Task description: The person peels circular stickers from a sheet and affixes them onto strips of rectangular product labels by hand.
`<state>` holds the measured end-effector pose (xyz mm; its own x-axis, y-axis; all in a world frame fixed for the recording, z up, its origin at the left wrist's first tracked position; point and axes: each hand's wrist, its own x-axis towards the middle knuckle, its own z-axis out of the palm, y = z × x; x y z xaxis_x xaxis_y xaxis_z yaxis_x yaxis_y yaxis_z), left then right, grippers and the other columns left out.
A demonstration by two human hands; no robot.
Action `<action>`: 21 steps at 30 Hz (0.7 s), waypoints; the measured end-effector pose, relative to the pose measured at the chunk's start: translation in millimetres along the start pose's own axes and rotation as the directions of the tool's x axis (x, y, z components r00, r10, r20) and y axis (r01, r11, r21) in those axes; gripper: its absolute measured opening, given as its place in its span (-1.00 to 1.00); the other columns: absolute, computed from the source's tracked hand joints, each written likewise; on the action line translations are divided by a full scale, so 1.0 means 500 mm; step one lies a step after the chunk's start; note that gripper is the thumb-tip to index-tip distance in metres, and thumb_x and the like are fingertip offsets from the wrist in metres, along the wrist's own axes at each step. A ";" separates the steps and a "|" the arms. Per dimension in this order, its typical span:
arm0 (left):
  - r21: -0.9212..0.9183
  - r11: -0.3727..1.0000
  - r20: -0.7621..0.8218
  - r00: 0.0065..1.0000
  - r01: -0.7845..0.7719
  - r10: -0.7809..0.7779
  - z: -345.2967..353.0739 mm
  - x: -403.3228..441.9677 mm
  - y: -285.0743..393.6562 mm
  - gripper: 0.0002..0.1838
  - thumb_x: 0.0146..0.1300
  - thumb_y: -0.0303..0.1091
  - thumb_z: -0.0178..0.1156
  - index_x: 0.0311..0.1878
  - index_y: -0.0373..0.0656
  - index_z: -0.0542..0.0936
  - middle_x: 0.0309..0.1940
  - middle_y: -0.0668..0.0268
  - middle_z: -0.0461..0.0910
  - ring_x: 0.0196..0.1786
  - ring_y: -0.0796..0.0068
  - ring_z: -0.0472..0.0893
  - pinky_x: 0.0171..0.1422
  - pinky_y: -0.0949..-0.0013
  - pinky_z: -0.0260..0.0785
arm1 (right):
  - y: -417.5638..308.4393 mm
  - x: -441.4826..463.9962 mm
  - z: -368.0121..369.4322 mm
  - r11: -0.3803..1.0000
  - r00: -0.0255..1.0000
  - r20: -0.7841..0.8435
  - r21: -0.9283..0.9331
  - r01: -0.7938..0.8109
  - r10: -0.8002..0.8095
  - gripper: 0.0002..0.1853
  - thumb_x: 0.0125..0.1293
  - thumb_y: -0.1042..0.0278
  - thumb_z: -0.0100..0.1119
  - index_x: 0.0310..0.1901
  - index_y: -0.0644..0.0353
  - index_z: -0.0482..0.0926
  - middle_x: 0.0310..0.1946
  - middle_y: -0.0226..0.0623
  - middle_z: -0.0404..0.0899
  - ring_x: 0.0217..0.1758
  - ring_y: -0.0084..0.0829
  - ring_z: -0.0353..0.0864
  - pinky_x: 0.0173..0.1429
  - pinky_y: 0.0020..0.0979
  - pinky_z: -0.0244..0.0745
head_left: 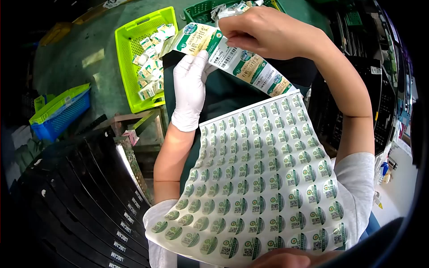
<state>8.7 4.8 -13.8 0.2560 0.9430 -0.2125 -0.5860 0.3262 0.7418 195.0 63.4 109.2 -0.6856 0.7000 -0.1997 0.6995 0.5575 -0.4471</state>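
Observation:
My left hand (190,80), in a white glove, is closed on a strip of printed labels (248,67) with green and cream panels and barcodes. The strip slants from upper left down to the right. My bare right hand (268,33) is curled over the strip's upper edge, fingers pinched; what is between them is hidden. A large sheet of round green QR-code stickers (259,167) drapes over my front, below both hands, its white top edge near the strip's lower end.
A lime-green crate (123,60) with several small labelled packs (152,67) stands at the left. A dark green crate (196,10) with more packs is behind my right hand. A blue crate (60,118) sits far left. Stacked black crates (85,192) rise at lower left.

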 end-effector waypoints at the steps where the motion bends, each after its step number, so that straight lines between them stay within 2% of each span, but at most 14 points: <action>1: -0.002 1.000 0.005 1.000 -0.002 0.002 0.000 -0.001 0.001 -0.72 0.43 -0.40 0.00 0.08 -0.36 0.51 -0.06 0.19 0.61 -0.04 0.45 0.62 0.14 0.32 0.45 | -0.011 0.004 -0.011 0.998 0.997 0.057 0.015 -0.056 0.056 -0.83 0.30 0.27 0.10 -0.30 0.21 0.50 -0.53 -0.10 0.54 -0.41 -0.04 0.58 -0.30 -0.16 0.45; 7: -0.035 0.999 0.003 0.999 -0.039 0.039 -0.002 -0.004 -0.004 -0.72 0.43 -0.40 0.00 0.09 -0.36 0.51 -0.05 0.17 0.60 -0.02 0.45 0.62 0.15 0.33 0.45 | -0.025 0.023 -0.010 0.957 0.963 0.004 -0.111 -0.267 0.269 -0.68 0.23 0.11 0.19 -0.30 0.26 0.50 -0.48 0.03 0.58 -0.34 0.01 0.62 -0.25 -0.07 0.50; 8: -0.015 0.999 0.010 0.999 -0.039 0.039 -0.005 -0.004 -0.005 -0.71 0.44 -0.40 0.00 0.10 -0.36 0.50 -0.04 0.17 0.60 -0.01 0.44 0.61 0.16 0.33 0.44 | -0.004 0.018 0.011 0.928 0.934 -0.173 -0.151 -0.339 0.313 -0.60 0.19 0.02 0.23 -0.30 0.27 0.50 -0.51 0.04 0.58 -0.32 0.03 0.62 -0.23 -0.08 0.50; 9: 0.006 0.999 0.017 0.999 -0.037 0.037 -0.011 -0.004 -0.003 -0.71 0.44 -0.39 -0.01 0.11 -0.37 0.50 -0.02 0.16 0.59 0.01 0.43 0.60 0.17 0.32 0.43 | 0.019 0.026 0.017 0.972 0.929 -0.330 -0.104 -0.210 0.165 -0.56 0.19 -0.03 0.24 -0.32 0.30 0.52 -0.49 0.01 0.60 -0.31 0.00 0.64 -0.23 -0.12 0.51; 11: -0.008 0.999 0.027 0.999 -0.033 0.034 -0.016 -0.002 0.004 -0.69 0.44 -0.38 -0.02 0.12 -0.36 0.49 0.00 0.15 0.58 0.04 0.41 0.59 0.19 0.30 0.42 | 0.018 0.012 -0.021 0.981 0.984 -0.050 0.102 -0.164 0.169 -0.57 0.22 -0.03 0.21 -0.33 0.28 0.54 -0.47 -0.04 0.60 -0.32 -0.06 0.65 -0.24 -0.18 0.50; 12: -0.041 0.999 0.029 0.999 -0.029 0.030 -0.015 -0.002 0.011 -0.68 0.45 -0.37 -0.02 0.13 -0.36 0.48 0.01 0.14 0.57 0.05 0.39 0.58 0.20 0.29 0.41 | 0.003 0.024 -0.035 0.963 0.963 0.177 0.144 -0.228 0.202 -0.63 0.27 0.04 0.18 -0.34 0.27 0.55 -0.50 -0.09 0.59 -0.39 -0.12 0.63 -0.28 -0.21 0.47; 13: -0.074 0.997 0.032 0.999 -0.023 0.026 -0.011 -0.001 0.020 -0.68 0.45 -0.36 -0.03 0.14 -0.35 0.48 0.03 0.13 0.57 0.07 0.38 0.58 0.21 0.28 0.40 | 0.036 0.033 0.012 0.949 0.995 0.084 0.316 0.016 -0.045 -0.70 0.30 0.14 0.17 -0.33 0.27 0.54 -0.58 -0.12 0.55 -0.51 -0.18 0.54 -0.34 -0.22 0.40; 14: -0.152 0.986 0.065 0.994 -0.074 0.085 -0.001 -0.003 0.036 -0.64 0.45 -0.32 -0.02 0.18 -0.34 0.45 0.08 0.12 0.54 0.11 0.34 0.56 0.25 0.22 0.37 | 0.011 0.039 -0.001 0.930 0.997 0.083 0.365 -0.036 0.006 -0.72 0.30 0.19 0.17 -0.33 0.28 0.53 -0.60 -0.16 0.52 -0.54 -0.27 0.48 -0.37 -0.26 0.36; 15: -0.245 0.967 0.184 0.977 -0.065 0.113 -0.008 -0.003 0.031 -0.51 0.46 -0.22 -0.07 0.33 -0.30 0.25 0.29 0.10 0.33 0.26 0.27 0.44 0.39 0.11 0.22 | -0.015 0.047 -0.015 0.907 0.995 0.086 0.412 -0.089 0.059 -0.75 0.31 0.24 0.17 -0.33 0.29 0.52 -0.63 -0.19 0.50 -0.57 -0.36 0.42 -0.40 -0.29 0.32; 16: -0.164 0.986 0.130 0.990 -0.030 0.052 -0.001 -0.008 0.021 -0.53 0.44 -0.24 0.00 0.29 -0.33 0.32 0.21 0.13 0.41 0.20 0.36 0.47 0.32 0.22 0.27 | -0.008 0.052 -0.011 0.841 0.999 0.020 0.539 -0.044 0.039 -0.76 0.32 0.27 0.16 -0.34 0.31 0.51 -0.64 -0.27 0.44 -0.55 -0.54 0.33 -0.42 -0.38 0.27; 17: -0.083 0.996 0.071 0.997 0.011 -0.005 0.014 -0.015 0.012 -0.55 0.42 -0.26 0.06 0.24 -0.35 0.38 0.13 0.15 0.49 0.14 0.45 0.50 0.26 0.33 0.31 | -0.031 0.060 -0.033 0.858 0.993 0.030 0.502 -0.111 0.111 -0.77 0.32 0.28 0.16 -0.35 0.31 0.50 -0.66 -0.31 0.39 -0.53 -0.60 0.29 -0.43 -0.41 0.25; 18: 0.252 0.967 0.122 0.992 -0.041 0.010 0.012 -0.021 0.004 -0.58 0.39 -0.31 0.11 0.21 -0.37 0.43 0.06 0.22 0.53 0.07 0.54 0.51 0.19 0.43 0.32 | -0.022 0.069 -0.024 0.864 0.995 -0.050 0.502 -0.049 0.086 -0.75 0.32 0.27 0.17 -0.35 0.31 0.49 -0.66 -0.32 0.39 -0.54 -0.59 0.30 -0.44 -0.41 0.25; 19: 0.228 0.970 0.163 0.978 0.090 -0.129 -0.004 -0.024 -0.018 -0.64 0.37 -0.36 0.13 0.13 -0.41 0.49 -0.03 0.26 0.57 -0.04 0.60 0.52 0.11 0.50 0.33 | -0.007 0.076 -0.016 0.870 0.989 -0.132 0.494 0.015 0.058 -0.74 0.32 0.25 0.17 -0.35 0.32 0.49 -0.67 -0.32 0.39 -0.55 -0.57 0.30 -0.44 -0.40 0.25; 21: 0.251 0.965 0.139 0.983 0.081 -0.119 0.005 -0.023 -0.020 -0.67 0.39 -0.36 0.11 0.08 -0.41 0.52 -0.08 0.25 0.61 -0.09 0.56 0.58 0.08 0.47 0.40 | 0.001 0.053 -0.038 0.890 0.993 -0.113 0.455 0.031 0.023 -0.76 0.30 0.26 0.19 -0.24 0.29 0.47 -0.57 -0.33 0.46 -0.49 -0.52 0.36 -0.38 -0.41 0.30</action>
<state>13.4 -9.3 -17.3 0.4282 0.8793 -0.2086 -0.3517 0.3748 0.8578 181.0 90.7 120.0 -0.6422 0.7586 -0.1100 0.5094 0.3151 -0.8008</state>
